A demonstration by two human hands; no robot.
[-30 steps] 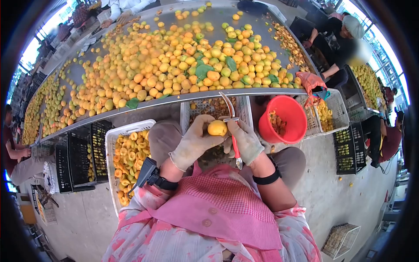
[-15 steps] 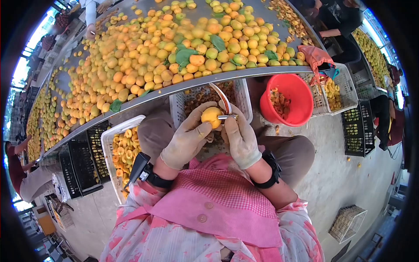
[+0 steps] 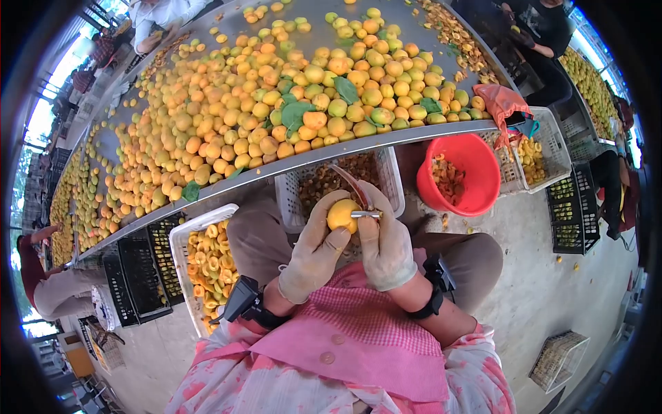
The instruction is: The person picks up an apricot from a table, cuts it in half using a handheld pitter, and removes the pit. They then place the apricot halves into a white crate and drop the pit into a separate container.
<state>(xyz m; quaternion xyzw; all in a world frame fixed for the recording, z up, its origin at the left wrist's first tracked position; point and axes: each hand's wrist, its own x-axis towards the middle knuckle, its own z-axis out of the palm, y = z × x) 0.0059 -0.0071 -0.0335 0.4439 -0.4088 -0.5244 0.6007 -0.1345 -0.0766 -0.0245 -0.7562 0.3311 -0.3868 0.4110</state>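
Observation:
My left hand [image 3: 314, 255], in a pale glove, is closed round a yellow-orange fruit [image 3: 343, 215]. Held in my gloved right hand [image 3: 387, 250] is a small metal tool [image 3: 365, 214], its tip against the fruit's right side. A long curved strip of peel [image 3: 350, 181], reddish brown, rises from between my hands toward the table. Beneath them sits a white crate [image 3: 289, 200] with brown scraps. The metal table [image 3: 358, 143] just ahead carries a large heap of whole fruit [image 3: 227, 117] with some green leaves.
A red bucket [image 3: 458, 172] with scraps stands to the right, beside white crates [image 3: 552, 141]. At left are a white crate of cut fruit [image 3: 181, 259] and black crates [image 3: 141, 276]. Other people sit around the tables. An empty-looking basket [image 3: 558, 359] lies lower right.
The view has shifted, so most things appear slightly lower and to the right. The peel strip looks turned and darker. The co-worker's arm at the upper left has moved.

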